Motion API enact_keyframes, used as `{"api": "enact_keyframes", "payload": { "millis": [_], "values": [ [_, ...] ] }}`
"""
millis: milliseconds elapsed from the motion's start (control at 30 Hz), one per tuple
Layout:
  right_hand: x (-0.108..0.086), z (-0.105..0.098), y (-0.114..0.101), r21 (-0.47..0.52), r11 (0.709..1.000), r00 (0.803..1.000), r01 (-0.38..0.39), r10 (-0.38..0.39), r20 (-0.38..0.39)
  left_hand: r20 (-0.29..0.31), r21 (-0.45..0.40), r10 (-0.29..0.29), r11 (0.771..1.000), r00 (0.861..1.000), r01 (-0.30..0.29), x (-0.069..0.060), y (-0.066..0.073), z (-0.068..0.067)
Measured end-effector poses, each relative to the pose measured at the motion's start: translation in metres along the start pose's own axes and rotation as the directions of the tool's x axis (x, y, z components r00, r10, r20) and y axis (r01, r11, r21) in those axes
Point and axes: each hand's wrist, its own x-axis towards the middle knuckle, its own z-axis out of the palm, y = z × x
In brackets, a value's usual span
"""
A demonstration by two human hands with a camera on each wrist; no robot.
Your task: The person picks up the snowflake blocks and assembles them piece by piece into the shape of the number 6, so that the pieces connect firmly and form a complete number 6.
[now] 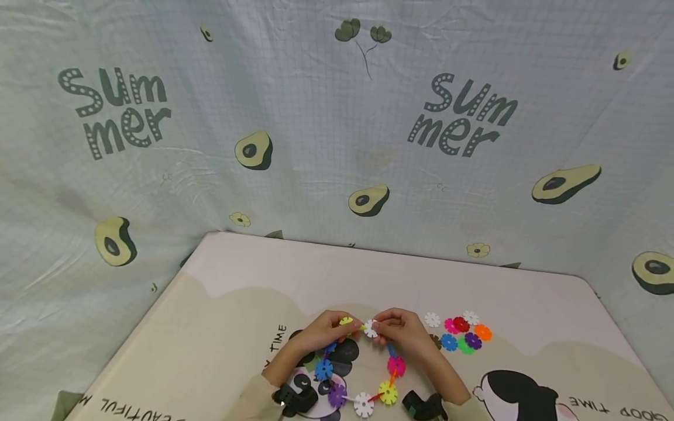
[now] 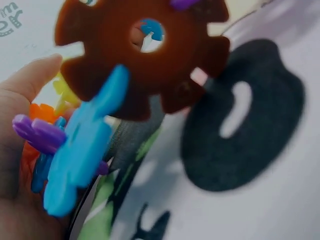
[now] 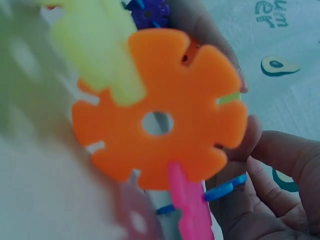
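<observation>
The person's left hand (image 1: 325,329) and right hand (image 1: 404,330) face each other above a table (image 1: 526,310), at the far end of a looped chain of slotted discs (image 1: 375,397). The left hand pinches an upper yellow disc (image 1: 346,321) between thumb and fingers; the right hand pinches an upper white disc (image 1: 371,328) likewise. A yellow-green piece (image 1: 363,327) shows edge-on between the two, and the fingers crowd it so closely that one cannot tell how firmly it sits in the white disc.

The chain curves from both hands toward the person. On the left are a blue disc (image 1: 323,369) and a purple disc (image 1: 337,395); a lower white disc (image 1: 364,404) is at the near end; a lower yellow disc (image 1: 388,393) and a pink disc (image 1: 396,366) are on the right. The left wrist view shows a brown disc (image 2: 180,90) up close, joined to a light-blue piece (image 2: 80,160). In the right wrist view an orange disc (image 3: 197,117) fills the middle, with the pink disc edge-on at its lower rim.

Beyond the right hand lies a cluster of loose discs (image 1: 461,324) in several colours, some overlapping. A panda print (image 1: 342,351) shows on the table beneath the chain, and an avocado-patterned cloth (image 1: 305,105) hangs behind.
</observation>
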Motion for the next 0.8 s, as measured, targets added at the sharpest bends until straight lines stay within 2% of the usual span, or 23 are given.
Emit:
{"api": "enact_keyframes", "payload": {
  "millis": [67, 267, 433, 567, 800],
  "values": [
    [0.0, 0.0005, 0.0, 0.014, 1.0, 1.0, -0.005, 0.005, 0.004, 0.013, 0.009, -0.004, 1.0, 1.0, 0.004, 0.0002, -0.0004, -0.0005],
    [0.0005, -0.0004, 0.0023, 0.034, 0.999, 0.999, -0.032, 0.033, -0.03, 0.016, -0.016, -0.077, 0.997, 0.997, 0.077, -0.0003, 0.0021, -0.003],
    [0.0004, -0.0047, 0.0016, 0.046, 0.999, 0.999, -0.024, 0.026, -0.035, -0.057, -0.015, -0.08, 0.997, 0.995, 0.079, -0.0019, 0.0018, -0.0049],
    [0.0001, -0.0066, -0.0005, 0.057, 0.998, 0.999, -0.012, 0.014, -0.035, -0.123, -0.095, -0.087, 0.993, 0.989, 0.076, -0.0023, 0.0008, -0.0046],
    [0.0002, 0.0015, -0.0003, 0.046, 0.999, 0.995, -0.008, 0.013, -0.101, -0.152, -0.126, -0.081, 0.99, 0.985, 0.062, -0.0019, -0.0012, -0.0031]
  ]
}}
